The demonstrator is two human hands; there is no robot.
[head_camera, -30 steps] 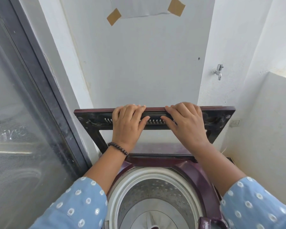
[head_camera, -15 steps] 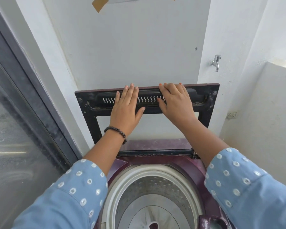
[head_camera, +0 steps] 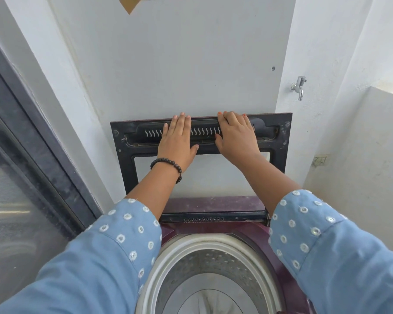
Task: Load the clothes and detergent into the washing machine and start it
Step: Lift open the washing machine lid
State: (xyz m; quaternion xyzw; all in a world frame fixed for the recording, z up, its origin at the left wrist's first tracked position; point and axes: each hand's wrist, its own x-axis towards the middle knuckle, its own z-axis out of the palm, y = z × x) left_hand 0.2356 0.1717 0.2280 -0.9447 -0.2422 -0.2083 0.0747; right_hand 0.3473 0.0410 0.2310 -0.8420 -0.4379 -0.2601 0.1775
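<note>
In the head view, the person's left hand point(head_camera: 177, 141) and right hand point(head_camera: 236, 136) lie flat, fingers straight and gripping nothing, on the upper edge of the raised lid point(head_camera: 127, 159), apparently pressing it back toward the white wall point(head_camera: 191, 64) so it stands upright unaided and both hands can be freed for loading. Below the 2 blue sleeves, the washing machine point(head_camera: 247, 232) stands open with its perforated drum point(head_camera: 213, 264) exposed; neither clothes nor detergent show anywhere in view, so loading appears not yet begun.
</note>
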